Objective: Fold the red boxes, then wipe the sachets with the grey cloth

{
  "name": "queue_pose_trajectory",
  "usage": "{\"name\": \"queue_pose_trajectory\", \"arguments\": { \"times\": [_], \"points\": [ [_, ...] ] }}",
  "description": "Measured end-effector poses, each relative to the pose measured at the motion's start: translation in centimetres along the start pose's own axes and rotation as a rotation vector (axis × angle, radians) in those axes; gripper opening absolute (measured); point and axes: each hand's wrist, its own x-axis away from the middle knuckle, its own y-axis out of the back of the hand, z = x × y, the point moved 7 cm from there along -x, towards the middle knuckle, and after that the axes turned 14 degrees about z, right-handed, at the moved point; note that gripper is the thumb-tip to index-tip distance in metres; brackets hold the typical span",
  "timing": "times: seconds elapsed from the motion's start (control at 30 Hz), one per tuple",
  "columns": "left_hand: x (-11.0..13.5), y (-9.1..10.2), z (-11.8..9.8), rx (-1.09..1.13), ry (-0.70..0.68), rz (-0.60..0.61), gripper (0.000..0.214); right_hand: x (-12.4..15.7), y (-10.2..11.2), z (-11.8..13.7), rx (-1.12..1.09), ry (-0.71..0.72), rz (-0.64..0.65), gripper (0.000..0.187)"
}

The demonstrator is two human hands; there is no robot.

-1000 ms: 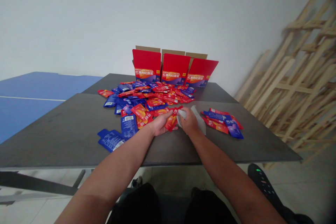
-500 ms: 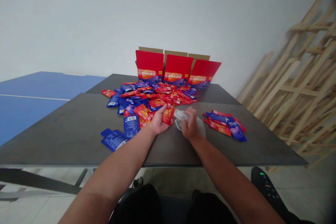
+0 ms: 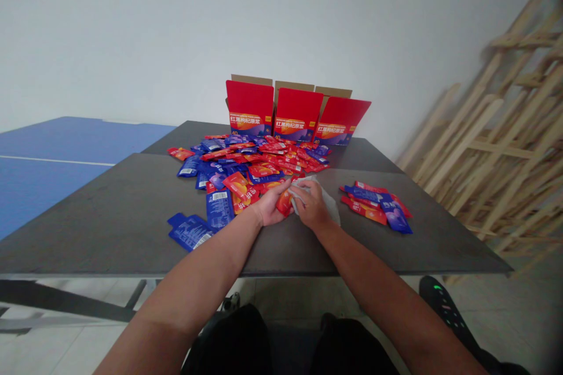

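Observation:
My left hand [image 3: 270,206] is closed round a red pouch [image 3: 285,203] with an orange print, held just above the table's near half. In my right hand [image 3: 311,202] is a white cloth [image 3: 328,202], its fingers pressing the cloth against the pouch's right side. Part of the pouch is hidden by the fingers and cloth. Beyond both hands lies a heap of red and blue pouches [image 3: 250,158]. Left of my left hand a blue pouch [image 3: 220,208] lies flat, with another blue pouch [image 3: 191,232] nearer the edge.
A smaller pile of red and blue pouches [image 3: 367,202] lies to the right on the dark table [image 3: 127,217]. Three red cartons [image 3: 298,108] with raised flaps stand at the back. Wooden frames [image 3: 497,146] lean on the right wall. A blue table [image 3: 53,187] adjoins at left.
My right hand has moved the cloth onto the red pouch, and its fingers have spread over it. The pouch has tilted slightly in my left hand. The piles look unchanged.

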Motion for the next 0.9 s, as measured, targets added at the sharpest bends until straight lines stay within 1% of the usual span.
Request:
{"name": "queue_pose_trajectory", "arguments": {
  "times": [0.07,0.17,0.3,0.37,0.4,0.43,0.5,0.63,0.7,0.73,0.8,0.83,0.9],
  "points": [
    [0.2,0.0,0.2,-0.049,0.029,-0.02,0.026,0.1,0.4,-1.2,-0.003,-0.113,-0.058,0.031],
    [0.4,0.0,0.4,-0.08,0.075,-0.009,0.027,0.4,0.8,-2.8,-0.03,-0.244,-0.124,0.029],
    [0.6,-0.3,0.3,-0.084,0.11,0.011,0.03,0.6,1.1,-4.4,-0.059,-0.384,-0.193,0.029],
    [0.6,-0.4,0.1,-0.054,0.099,0.011,0.031,0.9,1.4,-4.8,-0.057,-0.435,-0.236,0.03],
    [0.5,-0.3,-0.1,-0.028,0.079,0.006,0.031,0.9,1.6,-4.7,-0.053,-0.439,-0.252,0.03],
    [0.5,-0.2,-0.3,0.003,0.051,-0.004,0.032,1.0,1.8,-4.3,-0.048,-0.419,-0.256,0.029],
    [0.3,0.3,-0.8,0.059,-0.015,-0.034,0.035,0.8,1.9,-2.9,-0.035,-0.313,-0.215,0.029],
    [-0.1,0.9,-1.3,0.093,-0.083,-0.058,0.038,0.4,0.9,1.3,-0.018,0.03,-0.019,0.031],
    [-0.3,1.0,-1.2,0.084,-0.086,-0.071,0.039,0.4,0.1,3.1,-0.015,0.195,0.089,0.031],
    [-0.3,1.0,-1.1,0.076,-0.075,-0.081,0.038,0.5,-0.4,3.8,-0.01,0.252,0.135,0.03],
    [-0.3,0.9,-0.6,0.051,-0.039,-0.09,0.037,0.5,-1.1,4.2,0.003,0.291,0.194,0.03],
    [-0.3,0.9,-0.3,0.032,-0.023,-0.09,0.036,0.4,-1.2,4.1,0.004,0.276,0.197,0.03],
    [-0.4,1.0,0.1,-0.023,-0.01,-0.086,0.033,0.3,-1.1,3.2,-0.008,0.199,0.151,0.03]
  ]
}}
